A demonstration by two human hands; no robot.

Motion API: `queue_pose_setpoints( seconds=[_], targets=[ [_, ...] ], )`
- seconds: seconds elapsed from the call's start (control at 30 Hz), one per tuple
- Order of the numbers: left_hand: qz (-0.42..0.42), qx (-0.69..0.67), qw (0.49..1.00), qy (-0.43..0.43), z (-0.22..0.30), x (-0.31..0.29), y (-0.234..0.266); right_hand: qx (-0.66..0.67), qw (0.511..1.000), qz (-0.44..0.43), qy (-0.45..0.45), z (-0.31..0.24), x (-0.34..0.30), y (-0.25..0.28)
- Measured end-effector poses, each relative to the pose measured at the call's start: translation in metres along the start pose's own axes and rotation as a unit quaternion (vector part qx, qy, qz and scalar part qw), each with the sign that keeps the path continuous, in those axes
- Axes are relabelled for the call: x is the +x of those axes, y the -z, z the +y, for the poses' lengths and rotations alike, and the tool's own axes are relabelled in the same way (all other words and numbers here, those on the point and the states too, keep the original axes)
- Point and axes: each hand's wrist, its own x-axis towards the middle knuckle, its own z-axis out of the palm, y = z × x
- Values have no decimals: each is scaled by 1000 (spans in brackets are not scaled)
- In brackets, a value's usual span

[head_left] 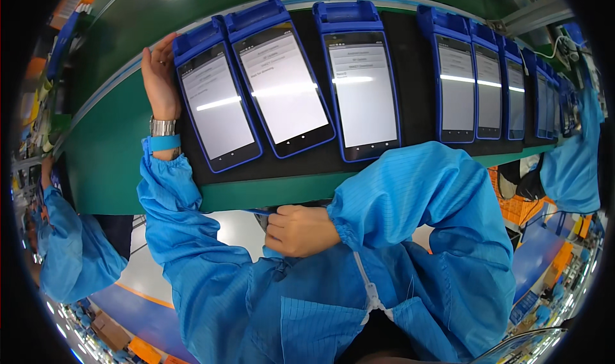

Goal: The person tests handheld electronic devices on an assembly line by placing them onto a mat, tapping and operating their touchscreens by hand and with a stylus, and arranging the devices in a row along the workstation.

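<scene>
My left hand (162, 82), with a metal watch and a blue wrist strap, rests at the left side of the leftmost handheld terminal (218, 107). Its fingers are extended against the blue printer-like head, their tips partly hidden; the thumb stands apart. That terminal is blue-framed with a lit, pale screen. Close beside it lies a second terminal (282, 88), and a third (362, 95) sits farther right. By the table's front edge, my right hand (301, 231) is closed in front of my body. A thin blue strip shows past its fingers; what it belongs to is hidden.
Several more terminals (456, 88) stand in a row toward the right on a black mat (416, 75). Beneath lies a green table (109, 165) with a raised back rail. People in blue smocks are at the left (80, 248) and right (573, 165).
</scene>
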Motion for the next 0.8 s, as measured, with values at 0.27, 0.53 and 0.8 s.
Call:
queue_pose_setpoints(
  seconds=[0.27, 0.53, 0.8],
  targets=[
    [-28, -44, 999, -11, 4, 0, 10, -65, 997, -35, 4, -7, 2, -1],
    [-41, -50, 998, -24, 15, 0, 9, -57, 997, -47, 7, -6, 4, 4],
    [-62, -44, 997, -1, 14, -1, 6, -17, 998, -53, -28, -9, 3, 4]
  ],
)
